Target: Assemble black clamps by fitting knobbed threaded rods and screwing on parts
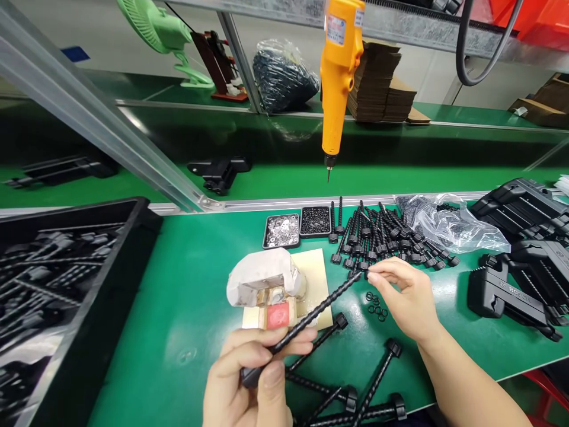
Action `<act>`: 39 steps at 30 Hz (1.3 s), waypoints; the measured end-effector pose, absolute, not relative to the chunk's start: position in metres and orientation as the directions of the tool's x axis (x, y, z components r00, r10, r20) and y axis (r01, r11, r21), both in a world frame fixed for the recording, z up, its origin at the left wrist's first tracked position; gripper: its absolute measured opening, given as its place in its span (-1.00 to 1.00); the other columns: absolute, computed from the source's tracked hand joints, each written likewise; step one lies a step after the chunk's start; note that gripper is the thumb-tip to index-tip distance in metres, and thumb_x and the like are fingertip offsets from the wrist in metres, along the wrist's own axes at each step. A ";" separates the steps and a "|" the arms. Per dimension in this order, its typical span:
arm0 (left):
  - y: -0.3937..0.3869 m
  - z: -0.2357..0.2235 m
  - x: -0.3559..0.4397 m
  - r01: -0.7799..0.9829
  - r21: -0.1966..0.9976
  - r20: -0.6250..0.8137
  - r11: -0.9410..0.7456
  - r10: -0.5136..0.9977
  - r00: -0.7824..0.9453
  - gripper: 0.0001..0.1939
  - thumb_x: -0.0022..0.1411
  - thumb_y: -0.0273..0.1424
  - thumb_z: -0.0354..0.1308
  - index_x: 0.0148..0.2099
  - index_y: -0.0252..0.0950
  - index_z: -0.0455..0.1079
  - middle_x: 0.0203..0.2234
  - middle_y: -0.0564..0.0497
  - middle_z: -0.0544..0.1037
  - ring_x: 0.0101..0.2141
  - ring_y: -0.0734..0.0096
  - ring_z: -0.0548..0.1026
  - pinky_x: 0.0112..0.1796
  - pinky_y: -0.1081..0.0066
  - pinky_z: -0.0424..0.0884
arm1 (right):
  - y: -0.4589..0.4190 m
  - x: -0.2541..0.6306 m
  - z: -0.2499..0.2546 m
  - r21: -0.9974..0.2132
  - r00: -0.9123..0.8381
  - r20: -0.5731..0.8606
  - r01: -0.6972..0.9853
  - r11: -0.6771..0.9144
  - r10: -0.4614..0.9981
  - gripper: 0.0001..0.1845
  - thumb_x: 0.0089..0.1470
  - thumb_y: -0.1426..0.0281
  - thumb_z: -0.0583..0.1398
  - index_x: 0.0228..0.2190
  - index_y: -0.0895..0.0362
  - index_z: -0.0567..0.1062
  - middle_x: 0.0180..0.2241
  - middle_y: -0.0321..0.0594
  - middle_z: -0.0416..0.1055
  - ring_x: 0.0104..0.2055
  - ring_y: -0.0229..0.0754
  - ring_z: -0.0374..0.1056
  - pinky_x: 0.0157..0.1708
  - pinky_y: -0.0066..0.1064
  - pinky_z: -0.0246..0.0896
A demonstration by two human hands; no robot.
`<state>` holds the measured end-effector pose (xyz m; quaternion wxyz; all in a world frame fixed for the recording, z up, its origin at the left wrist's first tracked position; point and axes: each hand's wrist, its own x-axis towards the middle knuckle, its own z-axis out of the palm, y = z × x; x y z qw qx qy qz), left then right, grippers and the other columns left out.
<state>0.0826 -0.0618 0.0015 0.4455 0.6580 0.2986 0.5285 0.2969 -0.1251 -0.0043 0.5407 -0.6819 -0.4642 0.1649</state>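
Black and ridged, a long screw point(320, 310) slants up through the left hand point(235, 367), whose thumb and fingers are wrapped around its fat end. Its thin tip points at the right hand point(409, 296). There, finger and thumb are pinched together; whether they hold something tiny, I cannot tell.

Just below the right fingertips lie some little black rings point(377, 308). More long screws point(377, 379) lie to the right of the left hand. Just past the left hand, a white block point(262, 270) with a red patch point(278, 316) sits on a yellow pad point(316, 270).

Beyond the right hand is a big pile of screws point(368, 234), with a see-through bag point(462, 228) beside it. Black plastic parts point(498, 290) lie to the right of that hand. A black bin point(111, 308) full of parts stands well left of the left hand. High beyond both hands hangs an orange power screwdriver point(338, 77).
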 end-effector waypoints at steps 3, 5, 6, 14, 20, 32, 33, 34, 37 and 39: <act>-0.062 0.003 0.085 -0.134 0.875 0.484 -0.466 0.822 0.301 -0.96 0.41 -0.43 0.09 -0.15 -0.24 0.28 -0.22 0.07 0.42 -0.38 0.42 0.68 -0.29 0.58 0.68 | -0.123 0.304 -0.012 -0.712 0.400 0.244 0.692 -0.117 0.883 -0.79 0.16 0.55 0.16 -0.35 0.13 0.61 -0.36 -0.18 0.53 -0.38 -0.17 0.45 -0.36 -0.39 0.38; -0.063 0.003 0.085 -0.118 0.886 0.463 -0.449 0.833 0.304 -0.97 0.42 -0.45 0.08 -0.15 -0.24 0.27 -0.23 0.08 0.42 -0.38 0.42 0.68 -0.25 0.57 0.67 | -0.119 0.306 -0.019 -0.655 0.376 0.202 0.739 -0.161 0.904 -0.75 0.14 0.60 0.15 -0.37 0.15 0.62 -0.37 -0.15 0.53 -0.37 -0.11 0.45 -0.35 -0.34 0.34; -0.064 0.003 0.084 -0.109 0.893 0.448 -0.436 0.844 0.295 -0.97 0.43 -0.44 0.07 -0.15 -0.24 0.27 -0.22 0.08 0.42 -0.38 0.43 0.68 -0.24 0.57 0.67 | -0.117 0.307 -0.023 -0.621 0.372 0.190 0.762 -0.182 0.909 -0.74 0.15 0.61 0.14 -0.36 0.17 0.63 -0.36 -0.12 0.52 -0.36 -0.08 0.45 -0.35 -0.32 0.33; -0.066 0.005 0.087 -0.113 0.919 0.395 -0.378 0.871 0.291 -0.91 0.40 -0.39 0.15 -0.17 -0.24 0.29 -0.23 0.10 0.41 -0.37 0.44 0.69 -0.21 0.64 0.64 | -0.105 0.310 -0.047 -0.541 0.324 0.220 0.825 -0.162 0.920 -0.74 0.23 0.59 0.14 -0.15 0.19 0.61 -0.22 -0.09 0.53 -0.19 -0.07 0.47 -0.16 -0.33 0.38; -0.065 0.009 0.090 -0.138 0.911 0.412 -0.388 0.859 0.304 -0.93 0.42 -0.38 0.12 -0.17 -0.23 0.29 -0.24 0.12 0.42 -0.38 0.45 0.69 -0.20 0.67 0.64 | -0.104 0.309 -0.050 -0.603 0.301 0.241 0.791 -0.100 0.923 -0.78 0.16 0.60 0.20 -0.30 0.15 0.64 -0.30 -0.12 0.56 -0.23 -0.04 0.46 -0.17 -0.27 0.40; -0.065 0.000 0.080 -0.095 0.942 0.334 -0.323 0.864 0.377 -0.98 0.43 -0.42 0.07 -0.13 -0.20 0.32 -0.20 0.04 0.41 -0.34 0.26 0.71 -0.28 0.42 0.70 | -0.117 0.299 -0.013 -0.973 0.547 0.205 0.202 0.109 0.812 -0.85 0.13 0.29 0.30 -0.37 0.12 0.62 -0.38 -0.20 0.57 -0.47 -0.24 0.48 -0.55 -0.51 0.42; -0.066 0.000 0.079 -0.094 0.942 0.332 -0.321 0.865 0.376 -0.98 0.43 -0.42 0.08 -0.14 -0.21 0.33 -0.21 0.04 0.42 -0.35 0.25 0.71 -0.29 0.39 0.70 | -0.118 0.298 -0.010 -0.982 0.539 0.184 0.127 0.136 0.822 -0.83 0.11 0.26 0.33 -0.39 0.11 0.62 -0.37 -0.20 0.58 -0.46 -0.23 0.49 -0.55 -0.53 0.43; -0.066 0.000 0.079 -0.096 0.942 0.333 -0.321 0.864 0.378 -0.98 0.42 -0.42 0.09 -0.15 -0.21 0.34 -0.22 0.04 0.42 -0.36 0.24 0.70 -0.30 0.37 0.70 | -0.119 0.297 -0.007 -0.985 0.531 0.167 0.059 0.161 0.831 -0.80 0.08 0.23 0.36 -0.41 0.10 0.63 -0.35 -0.19 0.59 -0.45 -0.23 0.51 -0.55 -0.53 0.45; -0.067 0.001 0.078 -0.112 0.941 0.337 -0.319 0.859 0.385 -0.99 0.39 -0.42 0.13 -0.16 -0.21 0.35 -0.24 0.04 0.44 -0.37 0.23 0.70 -0.31 0.36 0.70 | -0.120 0.295 -0.003 -0.973 0.516 0.128 -0.098 0.207 0.847 -0.78 -0.01 0.21 0.43 -0.47 0.10 0.63 -0.34 -0.19 0.60 -0.46 -0.24 0.51 -0.52 -0.54 0.48; -0.067 0.002 0.078 -0.120 0.941 0.338 -0.316 0.856 0.392 -0.98 0.38 -0.43 0.15 -0.17 -0.21 0.36 -0.24 0.03 0.45 -0.37 0.22 0.70 -0.31 0.35 0.70 | -0.120 0.295 -0.002 -0.962 0.517 0.111 -0.158 0.222 0.849 -0.82 -0.05 0.26 0.46 -0.48 0.08 0.64 -0.36 -0.20 0.60 -0.47 -0.27 0.51 -0.51 -0.57 0.48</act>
